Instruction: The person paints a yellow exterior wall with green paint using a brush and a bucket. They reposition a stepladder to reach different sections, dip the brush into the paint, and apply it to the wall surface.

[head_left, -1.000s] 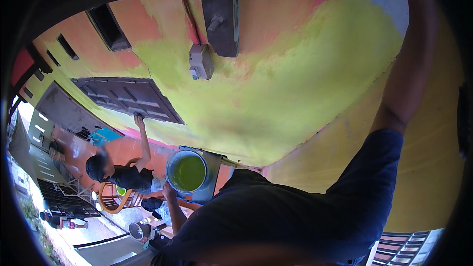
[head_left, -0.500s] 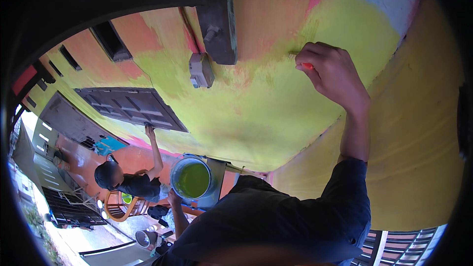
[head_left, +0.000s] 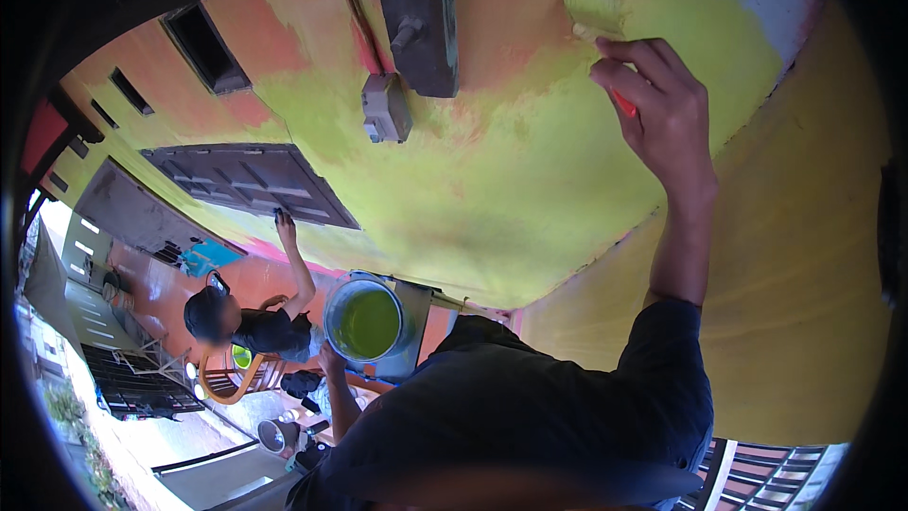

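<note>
Raised to the wall, my right hand [head_left: 665,118] is closed round a paintbrush with a red handle. The brush's wide, paint-covered bristles [head_left: 593,9] rest against the wall where yellow-green paint meets orange. Low on the left, my left hand [head_left: 333,361] is closed at the side of a bucket [head_left: 409,333]; its fingers are partly hidden. Yellow-green paint [head_left: 370,324] lies inside the bucket. The wall [head_left: 530,199] is mostly yellow-green, with orange, pink and pale patches.
A grey electric box [head_left: 386,109] sits on the wall beneath a dark beam [head_left: 423,28]. On the left, another person [head_left: 270,329] reaches a hand [head_left: 286,227] to a brown panelled shutter [head_left: 251,182]. A wooden chair [head_left: 232,388] stands below. A yellowish side wall [head_left: 785,293] rises at the right.
My right hand has moved up the wall with the paintbrush, and its bristles now show plainly. The bucket and my left hand stay low on the left, slightly higher in view.
</note>
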The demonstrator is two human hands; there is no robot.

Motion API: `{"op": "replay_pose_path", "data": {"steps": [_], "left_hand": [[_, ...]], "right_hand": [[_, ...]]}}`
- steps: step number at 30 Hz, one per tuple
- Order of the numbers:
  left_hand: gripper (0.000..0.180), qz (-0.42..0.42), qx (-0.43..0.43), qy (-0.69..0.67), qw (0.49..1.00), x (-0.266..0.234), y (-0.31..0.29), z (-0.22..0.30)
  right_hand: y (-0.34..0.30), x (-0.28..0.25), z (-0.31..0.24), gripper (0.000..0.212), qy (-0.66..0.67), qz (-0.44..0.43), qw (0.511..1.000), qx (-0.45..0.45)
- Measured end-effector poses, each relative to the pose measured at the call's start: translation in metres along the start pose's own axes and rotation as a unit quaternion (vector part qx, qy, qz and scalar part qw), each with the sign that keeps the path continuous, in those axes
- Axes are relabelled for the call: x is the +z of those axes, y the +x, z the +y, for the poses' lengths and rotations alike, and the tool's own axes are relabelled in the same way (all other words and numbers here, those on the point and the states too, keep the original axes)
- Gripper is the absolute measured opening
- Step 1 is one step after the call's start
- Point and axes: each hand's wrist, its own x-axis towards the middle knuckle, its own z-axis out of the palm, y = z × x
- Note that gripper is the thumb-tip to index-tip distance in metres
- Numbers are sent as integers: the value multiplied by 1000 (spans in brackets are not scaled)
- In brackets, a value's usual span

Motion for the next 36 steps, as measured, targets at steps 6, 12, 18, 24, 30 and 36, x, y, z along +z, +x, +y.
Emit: {"op": "replay_pose_path", "data": {"steps": [6, 12, 18, 24, 30, 36], "left_hand": [[46, -31, -21, -14, 999, 1, -1, -6], [42, -112, -65, 50, 990, -11, 3, 2], [34, -103, -46, 26, 993, -26, -1, 23], [33, -80, -50, 51, 994, -46, -4, 58], [37, -150, -133, 41, 979, -64, -1, 86], [39, -144, -141, 29, 979, -64, 7, 91]], "right_hand": [[-105, 44, -52, 13, 187, -109, 962, 167], [-159, 107, -92, 11, 454, -59, 827, 326], [-143, 178, -185, 10, 684, -163, 672, 234], [-103, 227, -271, 13, 762, -269, 570, 149], [-95, 267, -349, 20, 689, -416, 593, -4], [-105, 303, -399, 22, 573, -499, 639, -118]]}}
